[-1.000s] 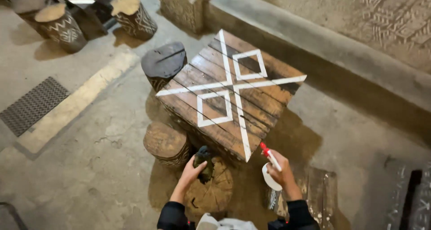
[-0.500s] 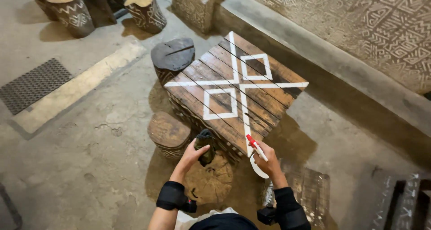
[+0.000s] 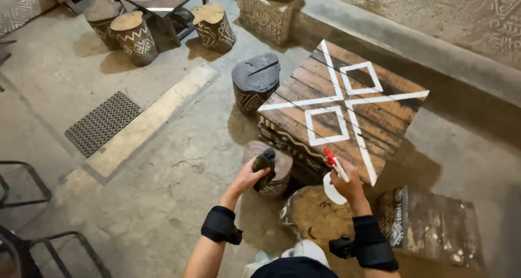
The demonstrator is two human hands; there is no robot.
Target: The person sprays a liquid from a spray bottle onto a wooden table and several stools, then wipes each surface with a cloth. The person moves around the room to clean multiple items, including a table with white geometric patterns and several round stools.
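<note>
My right hand (image 3: 347,184) grips a white spray bottle (image 3: 332,189) with a red nozzle, held at the near edge of a low square wooden table (image 3: 374,128) painted with white diamond lines. My left hand (image 3: 248,176) holds a small dark object (image 3: 265,163), perhaps a cloth or brush; I cannot tell which. It hovers over a carved log stool (image 3: 279,175) beside the table. Black bands sit on both wrists.
Another dark log stool (image 3: 255,81) stands at the table's far left corner, and a round stump (image 3: 315,215) and a flat wooden block (image 3: 434,229) lie near my feet. More stools (image 3: 133,36) surround a second table at top left. A floor grate (image 3: 103,123) and metal chair legs (image 3: 32,223) are on the left.
The view has swung to the right and nearer the floor; both hands have stayed at the table's near edge, still holding the bottle and the dark object.
</note>
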